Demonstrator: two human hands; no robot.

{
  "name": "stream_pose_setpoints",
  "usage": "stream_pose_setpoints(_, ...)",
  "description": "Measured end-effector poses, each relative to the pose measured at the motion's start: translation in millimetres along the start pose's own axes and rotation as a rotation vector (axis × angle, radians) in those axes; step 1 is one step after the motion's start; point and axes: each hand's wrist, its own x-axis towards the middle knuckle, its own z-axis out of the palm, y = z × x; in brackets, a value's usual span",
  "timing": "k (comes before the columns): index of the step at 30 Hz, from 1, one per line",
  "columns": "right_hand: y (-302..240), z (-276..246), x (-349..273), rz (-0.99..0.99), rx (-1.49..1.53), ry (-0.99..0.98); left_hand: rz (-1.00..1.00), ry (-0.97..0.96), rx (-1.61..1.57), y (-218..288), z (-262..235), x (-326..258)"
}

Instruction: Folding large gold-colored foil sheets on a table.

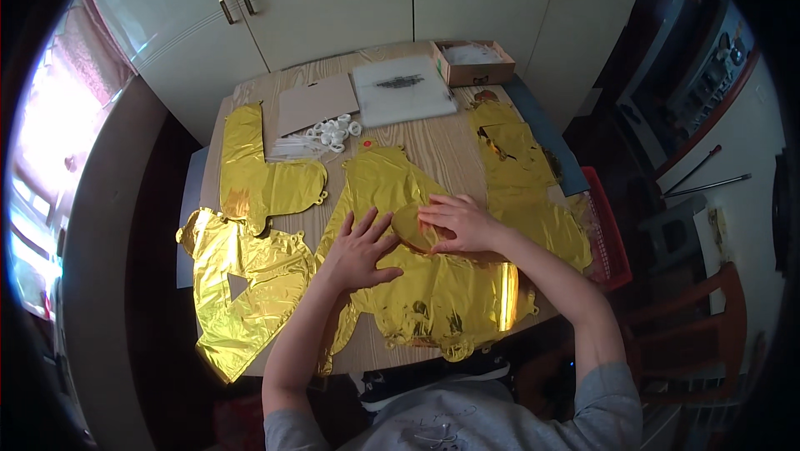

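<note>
A flat gold foil balloon (433, 284) lies on the wooden table (433, 147) in front of me. My left hand (360, 249) rests palm down on it with fingers spread. My right hand (457, 222) presses flat on the same balloon just to the right, fingers pointing left. Neither hand grips anything. More deflated gold foil balloons lie around: one at the left (267, 180), one hanging over the left front edge (237, 284), and one along the right edge (525, 192).
At the back of the table sit a brown cardboard sheet (317, 103), a white plastic bag (402, 88), an open cardboard box (473, 63) and a small heap of white rings (333, 131). White cupboards stand behind. A wooden chair (700, 318) is at the right.
</note>
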Motion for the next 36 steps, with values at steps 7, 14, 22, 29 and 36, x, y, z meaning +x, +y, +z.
stream_pose_setpoints(7,11,-6,14,0.052,-0.089,-0.207,-0.063,0.107,-0.162,1,-25,5)
stream_pose_setpoints(14,8,-11,17,0.062,-0.101,-0.243,0.123,-0.016,-0.135,29,-12,18)
stream_pose_setpoints(22,6,-14,9,0.043,-0.099,-0.115,0.138,-0.014,-0.125,23,5,8)
stream_pose_setpoints(29,-49,-38,-59,0.235,-0.029,-0.077,0.125,-0.019,-0.135,23,2,6)
stream_pose_setpoints(36,-55,-38,-92,0.502,0.163,-0.165,0.126,-0.020,-0.114,24,1,7)
